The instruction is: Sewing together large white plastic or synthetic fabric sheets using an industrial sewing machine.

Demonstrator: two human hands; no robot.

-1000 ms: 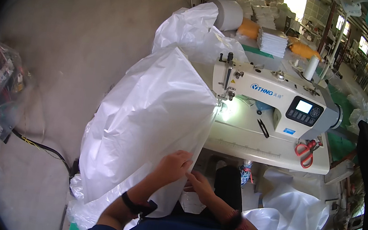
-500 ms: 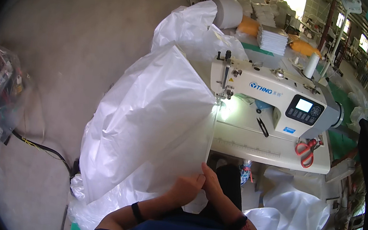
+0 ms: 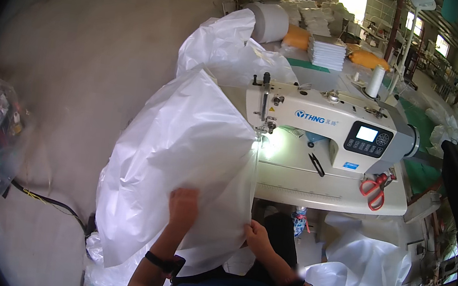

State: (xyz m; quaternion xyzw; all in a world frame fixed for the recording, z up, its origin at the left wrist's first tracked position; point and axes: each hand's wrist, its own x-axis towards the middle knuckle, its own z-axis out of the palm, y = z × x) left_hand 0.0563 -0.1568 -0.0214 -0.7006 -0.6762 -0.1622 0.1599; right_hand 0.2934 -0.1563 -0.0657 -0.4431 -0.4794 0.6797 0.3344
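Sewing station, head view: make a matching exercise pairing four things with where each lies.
1. scissors
2. thread cone
3. white sheet
4. stack of folded white pieces

A. under both hands, left of the machine
B. on the machine table, right front
C. far table behind the machine
D. upright just behind the machine's top

Pairs: 1-B, 2-D, 3-A, 4-C

Large white plastic sheet (image 3: 180, 160) left of cream sewing machine (image 3: 329, 127) on counter (image 3: 326, 193); red-handled scissors (image 3: 374, 189) on counter right.
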